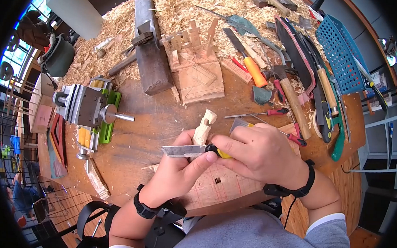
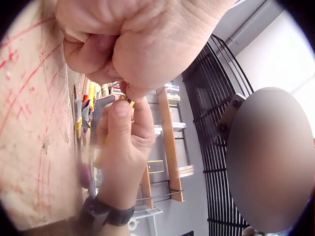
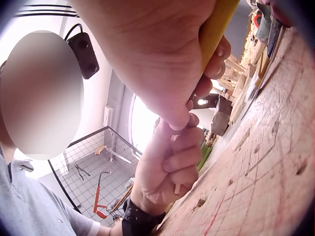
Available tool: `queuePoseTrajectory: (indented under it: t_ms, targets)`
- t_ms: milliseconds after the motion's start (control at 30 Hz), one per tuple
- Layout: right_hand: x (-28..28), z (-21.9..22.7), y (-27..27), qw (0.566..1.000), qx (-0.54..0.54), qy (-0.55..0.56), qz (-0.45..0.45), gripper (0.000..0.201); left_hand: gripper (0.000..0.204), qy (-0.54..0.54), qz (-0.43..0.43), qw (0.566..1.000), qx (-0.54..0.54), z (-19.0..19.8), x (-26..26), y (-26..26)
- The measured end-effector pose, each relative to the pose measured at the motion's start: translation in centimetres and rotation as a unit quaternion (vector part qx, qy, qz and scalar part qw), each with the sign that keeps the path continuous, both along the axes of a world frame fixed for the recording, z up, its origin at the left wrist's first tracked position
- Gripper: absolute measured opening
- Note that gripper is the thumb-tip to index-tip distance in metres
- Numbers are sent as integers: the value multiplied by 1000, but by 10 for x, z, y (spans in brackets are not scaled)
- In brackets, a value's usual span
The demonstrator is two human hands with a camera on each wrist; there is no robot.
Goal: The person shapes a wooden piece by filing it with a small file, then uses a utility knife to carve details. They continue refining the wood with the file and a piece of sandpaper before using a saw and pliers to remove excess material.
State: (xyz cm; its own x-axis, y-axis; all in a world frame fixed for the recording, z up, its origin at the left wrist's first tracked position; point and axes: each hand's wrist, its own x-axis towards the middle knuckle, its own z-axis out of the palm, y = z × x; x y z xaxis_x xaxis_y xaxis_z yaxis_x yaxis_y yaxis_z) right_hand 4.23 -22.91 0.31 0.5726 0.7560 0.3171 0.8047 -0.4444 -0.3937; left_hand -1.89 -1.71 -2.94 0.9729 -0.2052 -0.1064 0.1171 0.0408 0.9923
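In the head view the left hand (image 1: 174, 172) grips a pale carved wood piece (image 1: 202, 129), whose notched upper end sticks up past the fingers. A knife with a wide flat blade (image 1: 182, 151) lies across that piece, its blade pointing left. The right hand (image 1: 262, 152) holds the knife by its yellow and black handle (image 1: 224, 155). The left thumb tip touches near the black collar of the knife. In the right wrist view the yellow handle (image 3: 216, 30) runs through the right hand (image 3: 152, 54), and the left hand (image 3: 170, 167) is curled beyond it.
Below the hands is a board (image 1: 213, 190) with red lines. A metal vise (image 1: 85, 107) stands at the left, a large wooden plane (image 1: 150, 54) at the back. Wood shavings (image 1: 186, 6) cover the far side. Screwdrivers, a mallet (image 1: 294, 100), saws and a blue basket (image 1: 341, 53) lie to the right.
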Motion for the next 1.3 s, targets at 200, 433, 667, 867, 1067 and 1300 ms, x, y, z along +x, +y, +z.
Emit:
queuePoseTrajectory:
  t_ms: [200,433,667,867,1067,1300]
  targets:
    - [2,-4,-1,1000,7,-7,-25,39,41,88,-39,995,22,5,4,5]
    - [0,0,0,998,21,54,25,38,60,55,-32,995,-82,8,5,9]
    - [-1,3,-1,997,19,70,33,38,59,3,-47,997,-68,3,2,7]
    - [-2,3,-1,998,17,49,26,40,50,-32,-42,998,-26,0,1,6]
    - [-3,1,-2,1000,9,18,14,42,44,-9,-20,1000,-22,1,0,2]
    - [-3,-2,-1,1000,2,2,1,38,39,-5,-2,1000,3,1,1,-1]
